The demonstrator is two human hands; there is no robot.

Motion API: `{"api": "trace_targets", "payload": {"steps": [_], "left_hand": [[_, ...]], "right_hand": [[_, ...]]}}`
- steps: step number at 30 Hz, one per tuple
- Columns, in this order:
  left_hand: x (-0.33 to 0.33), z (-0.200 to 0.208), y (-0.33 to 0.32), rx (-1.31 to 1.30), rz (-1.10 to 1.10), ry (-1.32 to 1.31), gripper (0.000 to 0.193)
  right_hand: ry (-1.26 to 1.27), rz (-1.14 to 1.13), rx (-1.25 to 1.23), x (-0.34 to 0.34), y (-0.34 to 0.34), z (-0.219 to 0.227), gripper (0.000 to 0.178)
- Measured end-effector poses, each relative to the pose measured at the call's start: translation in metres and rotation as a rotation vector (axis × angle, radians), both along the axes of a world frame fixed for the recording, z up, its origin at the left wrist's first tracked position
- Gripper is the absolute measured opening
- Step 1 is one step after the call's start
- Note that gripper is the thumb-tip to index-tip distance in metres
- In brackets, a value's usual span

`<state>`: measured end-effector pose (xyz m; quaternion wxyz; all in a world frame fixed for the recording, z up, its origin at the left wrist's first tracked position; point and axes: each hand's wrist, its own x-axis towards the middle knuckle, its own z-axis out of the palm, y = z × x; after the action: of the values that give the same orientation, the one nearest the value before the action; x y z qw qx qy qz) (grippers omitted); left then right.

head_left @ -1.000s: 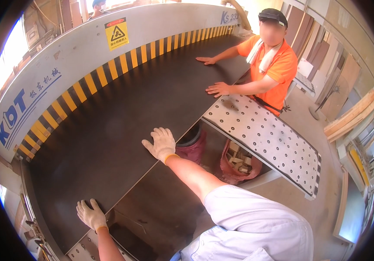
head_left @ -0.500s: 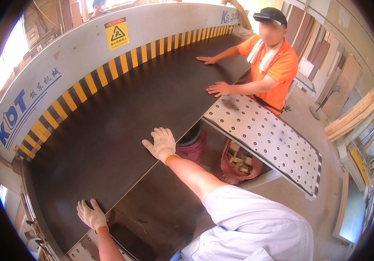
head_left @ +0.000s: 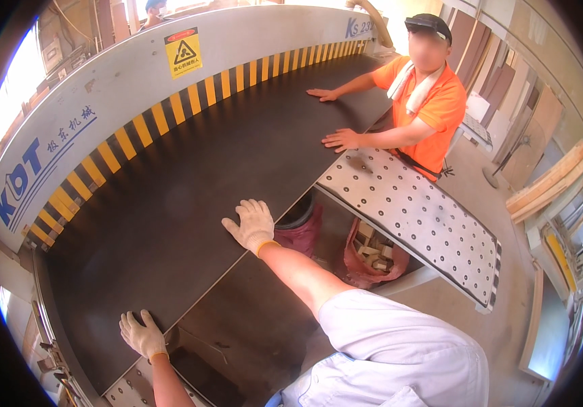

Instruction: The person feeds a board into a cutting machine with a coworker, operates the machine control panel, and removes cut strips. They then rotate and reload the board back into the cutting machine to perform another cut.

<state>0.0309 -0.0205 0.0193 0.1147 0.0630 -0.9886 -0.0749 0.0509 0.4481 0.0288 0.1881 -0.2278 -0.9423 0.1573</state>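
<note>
A large dark brown panel (head_left: pixel 169 197) lies flat in front of the machine's striped beam. Both my hands, in pale knit gloves, rest on it near its close edge. My left hand (head_left: pixel 144 334) presses flat at the lower left, fingers spread. Further right and farther away, my right hand (head_left: pixel 250 224) also lies flat on the panel, fingers apart, its wrist over the edge. At the far right end a co-worker (head_left: pixel 427 102) in an orange shirt and dark cap lays both bare hands on the same panel.
A long machine beam (head_left: pixel 251 41) with yellow-black stripes and a yellow warning sign (head_left: pixel 183 53) runs behind the panel. A perforated support table (head_left: pixel 413 217) juts out at right. Below are a pink sack of wood offcuts (head_left: pixel 375 254) and a dark-rimmed bin (head_left: pixel 297 227). Boards lean at far right.
The co-worker's head and upper body have shifted slightly to the right. My hands and the panel show no visible movement.
</note>
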Motion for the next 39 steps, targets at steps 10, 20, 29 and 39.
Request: {"api": "trace_targets", "payload": {"steps": [10,20,29,39], "left_hand": [[0.0,0.0,0.0,0.0,0.0,0.0,0.067],[-0.001,0.001,0.003,0.012,-0.005,0.01,0.066],[0.001,0.0,0.003,0.016,-0.005,0.016,0.066],[0.003,0.009,0.006,0.008,0.01,-0.018,0.066]], "right_hand": [[0.021,-0.01,-0.006,0.0,0.0,0.0,0.071],[0.046,-0.006,-0.005,0.0,0.003,-0.004,0.071],[0.037,-0.012,-0.004,0.003,0.002,-0.002,0.07],[0.007,0.006,-0.013,0.002,0.0,0.004,0.07]]}}
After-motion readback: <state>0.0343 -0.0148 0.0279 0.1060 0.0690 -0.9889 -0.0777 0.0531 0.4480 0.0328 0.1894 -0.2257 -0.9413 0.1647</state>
